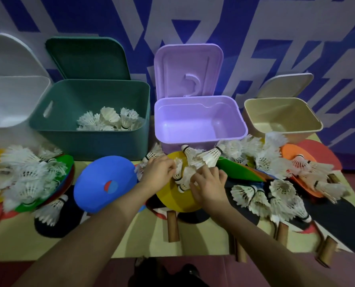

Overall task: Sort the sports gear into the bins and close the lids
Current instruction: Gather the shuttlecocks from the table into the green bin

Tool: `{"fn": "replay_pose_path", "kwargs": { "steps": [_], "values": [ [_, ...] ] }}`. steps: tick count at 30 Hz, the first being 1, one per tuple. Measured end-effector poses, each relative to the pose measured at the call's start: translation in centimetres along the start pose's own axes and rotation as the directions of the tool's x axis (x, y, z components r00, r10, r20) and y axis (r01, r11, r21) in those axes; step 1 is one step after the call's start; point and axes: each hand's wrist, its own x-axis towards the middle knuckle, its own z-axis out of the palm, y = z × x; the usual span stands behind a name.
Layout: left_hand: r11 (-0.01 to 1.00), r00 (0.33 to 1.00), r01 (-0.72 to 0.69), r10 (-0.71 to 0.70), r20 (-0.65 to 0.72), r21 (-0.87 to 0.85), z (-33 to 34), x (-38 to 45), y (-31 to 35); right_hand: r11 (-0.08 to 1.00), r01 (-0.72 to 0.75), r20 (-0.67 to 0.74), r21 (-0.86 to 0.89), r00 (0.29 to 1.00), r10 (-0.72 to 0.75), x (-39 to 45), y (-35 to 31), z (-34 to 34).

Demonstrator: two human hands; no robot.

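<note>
Four open bins stand along the wall: a white bin (11,104), a green bin (89,139) holding several white shuttlecocks (110,119), an empty purple bin (199,119) and a beige bin (282,119). On a yellow disc (172,197) in front of the purple bin lies a cluster of shuttlecocks (184,175). My left hand (159,172) and my right hand (208,183) both have fingers curled round shuttlecocks in that cluster. More shuttlecocks lie in a left pile (27,175) and a right pile (276,195).
A blue disc (104,183) lies left of my hands. Black table-tennis paddles (338,220) with wooden handles (172,226) lie near the table's front edge. Orange (290,154), green (240,170) and red discs sit under the shuttlecocks. All four lids stand up against the patterned wall.
</note>
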Motion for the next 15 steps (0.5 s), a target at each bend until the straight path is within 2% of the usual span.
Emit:
{"fn": "replay_pose_path", "kwargs": {
  "steps": [8, 15],
  "values": [
    [0.999, 0.992, -0.046, 0.046, -0.120, -0.002, -3.7, -1.7, -0.8, 0.937, 0.096, -0.084, 0.335, 0.994, -0.072, 2.3, -1.1, -3.7],
    [0.991, 0.903, -0.128, 0.102, -0.417, -0.036, -11.7, -2.0, -1.8, 0.857, 0.186, -0.241, 0.481, 0.968, -0.075, 8.4, -7.0, -7.3]
  ]
}}
